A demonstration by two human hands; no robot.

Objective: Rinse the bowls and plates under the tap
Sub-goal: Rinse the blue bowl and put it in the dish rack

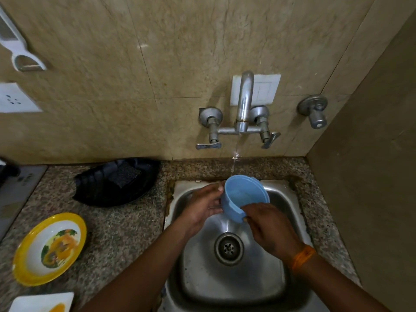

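A small blue plastic bowl (244, 195) is held over the steel sink (279, 287), tilted toward me, directly under a thin stream of water from the wall tap (244, 104). My left hand (202, 208) grips the bowl's left side with the thumb at the rim. On the near right edge of the bowl rests my right hand (270, 230), fingers on the rim. A yellow-rimmed bowl with a printed picture (50, 248) sits on the counter at the left. A white square plate (41, 302) shows at the bottom left corner.
A black tray holding a dark scrub pad (117, 181) lies on the granite counter left of the sink. Two lever handles (208, 145) flank the tap; another valve (314, 110) is on the wall to the right. A side wall closes the right.
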